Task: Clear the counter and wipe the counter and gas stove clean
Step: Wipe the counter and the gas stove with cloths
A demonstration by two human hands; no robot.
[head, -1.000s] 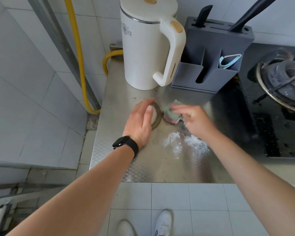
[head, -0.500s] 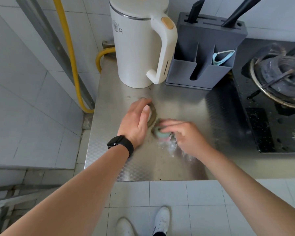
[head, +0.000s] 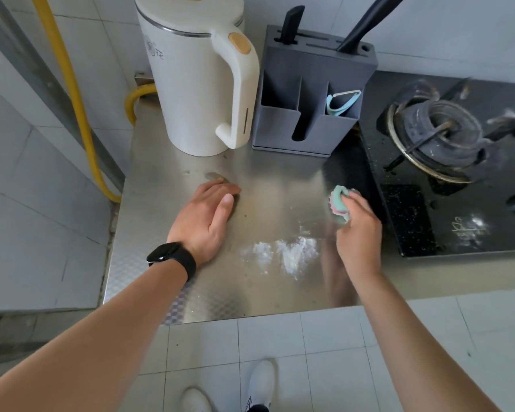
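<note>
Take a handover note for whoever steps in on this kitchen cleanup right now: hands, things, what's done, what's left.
Left hand rests flat on the counter. Right hand grips the cloth near the stove edge.
White powder lies between the hands; kettle and knife block stand at the back.
Done: nothing visibly finished.
Left: wipe up powder, clear kettle and block, clean the speckled stove.

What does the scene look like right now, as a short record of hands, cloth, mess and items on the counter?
left hand: rests flat on the counter, fingers straight
right hand: grips the cloth by the edge of the stove
white powder: scattered on the counter between the hands
at the back: kettle, knife block
stove surface: specks and white smears on its glass
</note>
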